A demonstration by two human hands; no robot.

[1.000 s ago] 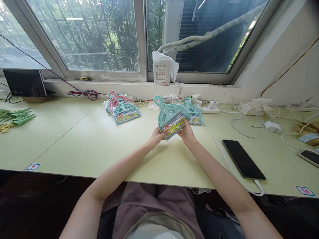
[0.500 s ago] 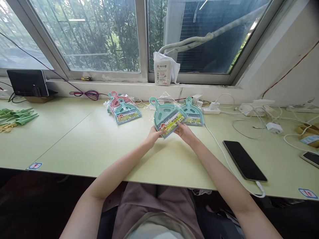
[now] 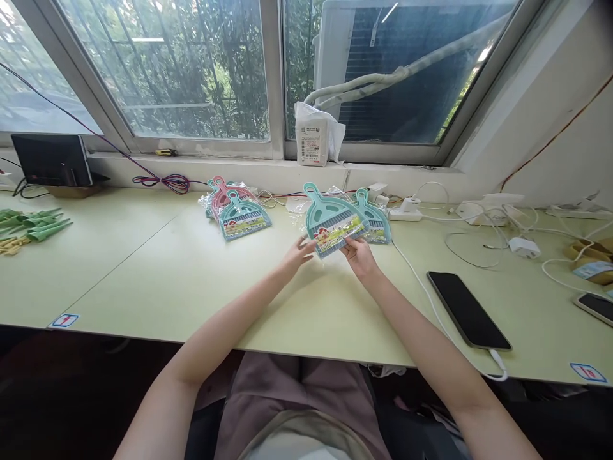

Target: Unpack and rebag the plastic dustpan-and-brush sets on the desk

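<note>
A right hand [image 3: 360,257], its fingers partly curled and its thumb over the label, grips the lower edge of a plastic-wrapped teal dustpan set [image 3: 330,214] above the middle of a pale green table [image 3: 205,287]. The left hand [image 3: 293,259] is partly open, its fingers loosely spread at the set's lower left corner; whether the fingertips touch the wrapper cannot be told. The set tilts, its looped handle pointing to the far left and its yellow-and-green label facing the wearer. Just behind it to the right lies a second teal set [image 3: 376,222], partly hidden. Farther left, a third teal set [image 3: 245,222] rests against a wrapped pink dustpan [image 3: 223,193]. On the near right, a dark-screened phone [image 3: 469,310] lies plugged into a white cable [image 3: 426,281], with a white charger [image 3: 524,247] and tangled cords beyond. At the far left, green pieces [image 3: 45,223] lie near a black-screened device [image 3: 50,160]. A bundled cable [image 3: 175,183] sits along the table's far side, and a white packet [image 3: 312,139] stands on the sill before the window [image 3: 191,70].
</note>
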